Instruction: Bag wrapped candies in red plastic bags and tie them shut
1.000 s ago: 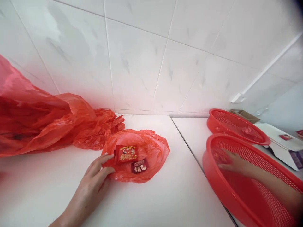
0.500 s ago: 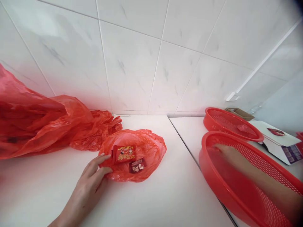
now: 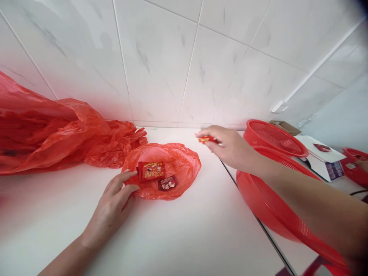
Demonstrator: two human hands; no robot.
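An open red plastic bag (image 3: pixel 184 188) lies on the white table, its rim spread wide. Inside it are a red packet with gold print (image 3: pixel 152 170) and a smaller dark red packet (image 3: pixel 167 183). At the bag's left rim, my left hand (image 3: pixel 115 203) grips the thin plastic between thumb and fingers. My right hand (image 3: pixel 227 145) is raised between the bag and the baskets, closed on a small red packet (image 3: pixel 205 139) with yellow marks; motion blurs it slightly. Beneath my right forearm is a large red plastic basket (image 3: pixel 258 203), partly hidden by the arm.
A heap of red plastic bags (image 3: pixel 71 134) fills the left side. Behind the large basket stands another red basket (image 3: pixel 276 138), with a cardboard box (image 3: pixel 287 128) and a white box (image 3: pixel 319 149) beyond. Part of another person's hand (image 3: pixel 362 165) shows over a red container (image 3: pixel 352 168).
My right hand has come out of the large basket and moved left toward the bag with a small red packet. My left hand stays at the bag's rim. The view has tilted slightly down.
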